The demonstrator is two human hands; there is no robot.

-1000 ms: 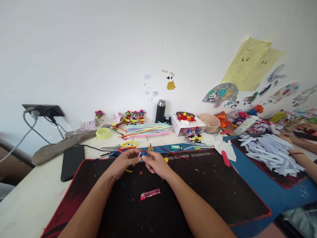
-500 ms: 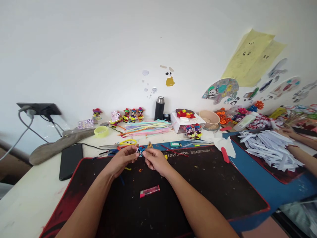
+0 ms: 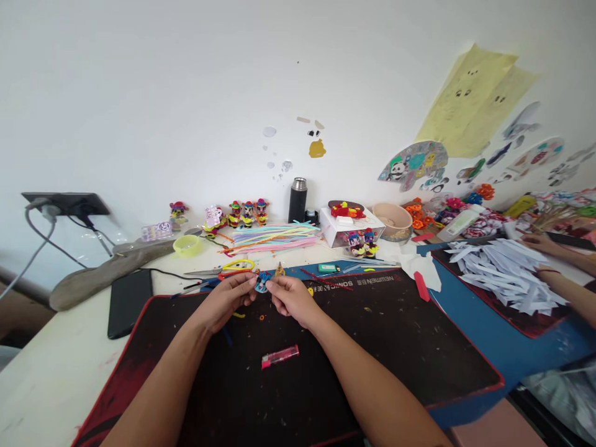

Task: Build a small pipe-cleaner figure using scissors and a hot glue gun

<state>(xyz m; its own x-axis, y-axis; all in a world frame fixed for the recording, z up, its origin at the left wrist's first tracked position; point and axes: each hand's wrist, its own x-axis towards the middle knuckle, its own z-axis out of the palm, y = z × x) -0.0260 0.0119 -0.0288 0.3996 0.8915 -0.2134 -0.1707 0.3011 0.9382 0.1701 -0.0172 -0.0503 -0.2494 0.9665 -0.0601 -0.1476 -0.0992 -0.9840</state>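
A small blue and white piece [image 3: 262, 282] is pinched between my two hands, above the back part of the black desk mat [image 3: 386, 347]. My left hand [image 3: 231, 300] grips its left side with closed fingers. On its right side, the fingers of my right hand [image 3: 293, 299] are closed too. Its exact shape is too small to tell. A pink lighter [image 3: 280, 357] lies on the mat below my hands. Yellow-handled scissors [image 3: 238, 266] rest just behind my left hand. A tiny orange ring [image 3: 261, 317] is on the mat between my forearms.
Behind are colourful pipe cleaners [image 3: 274, 238], small figures [image 3: 248, 213], a black flask [image 3: 298, 200] and a white box [image 3: 333, 228]. A black tablet [image 3: 131, 302] lies left. At right, another person's hands [image 3: 540, 243] are by a pile of white paper strips [image 3: 510, 273].
The blue and white piece has turned slightly between my fingers and shows more of its blue face. The whole view has shifted a little.
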